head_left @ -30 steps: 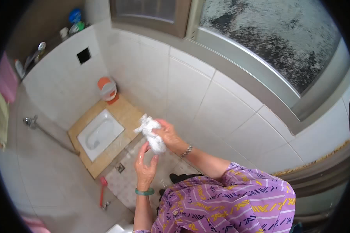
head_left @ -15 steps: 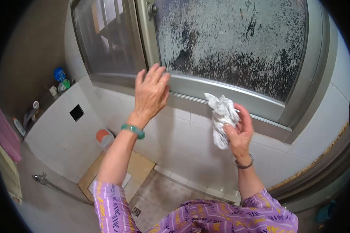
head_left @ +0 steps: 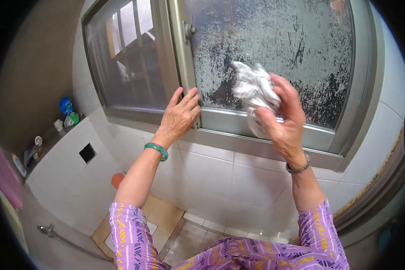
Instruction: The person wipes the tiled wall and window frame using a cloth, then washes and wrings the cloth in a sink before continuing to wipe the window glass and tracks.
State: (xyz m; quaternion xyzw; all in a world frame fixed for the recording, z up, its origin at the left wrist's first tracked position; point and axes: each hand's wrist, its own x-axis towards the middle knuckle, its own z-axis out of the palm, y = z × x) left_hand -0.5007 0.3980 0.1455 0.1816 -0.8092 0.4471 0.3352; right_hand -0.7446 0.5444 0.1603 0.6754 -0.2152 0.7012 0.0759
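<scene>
Tiled wall: white tiles (head_left: pixel 256 180), seen between 4 and 5 o'clock, below the window.
Window: a metal-framed unit (head_left: pixel 182 49) spanning roughly 10 to 2 o'clock, with two panels side by side.
Mottled pane: the glass (head_left: pixel 274 40) at 1 o'clock, speckled pale and dark over most of its visible face. By this, the work appears to be at an early stage, with most of the glass left; whether the cloth has produced any of the dark patches cannot be told.
Left panel: a greyish panel (head_left: pixel 126 67) between 10 and 11 o'clock, its surface untouched by either hand.
Right hand: at 3 o'clock, this hand (head_left: pixel 289 130) is clamped on the cloth, thumb on the near side, well apart from the left hand.
Left hand: near centre toward 10 o'clock, this hand (head_left: pixel 180 116) grips nothing; its spread fingers appear to rest on the upright between the panels.
White cloth: a crumpled bundle (head_left: pixel 256 87) between 1 and 2 o'clock, raised before the pane's lower part. Picking up is done; contact with the glass cannot be confirmed.
Window latch: a small metal fitting (head_left: pixel 190 30) near 12 o'clock, clear of both hands.
</scene>
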